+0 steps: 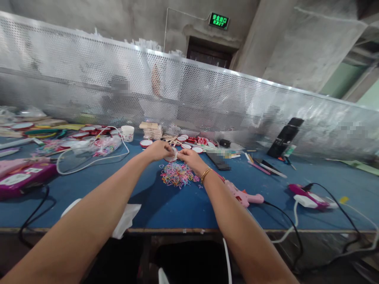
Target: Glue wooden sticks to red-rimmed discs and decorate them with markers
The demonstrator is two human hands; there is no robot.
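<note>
A small round white disc with a red rim is between my hands above the table. My left hand is closed with its fingertips on the disc's upper left edge. Fingers pinched together, my right hand meets the disc's right side; whatever is in that pinch is too small to make out. Just below lies a loose pile of small multicoloured bands. A pink glue gun rests by my right forearm, partly hidden by it.
Behind my hands are more red-rimmed discs, stacked wooden pieces and a paper cup. A dark flat block and a power strip with cables lie right. A purple box stands left; a perforated metal screen closes the back.
</note>
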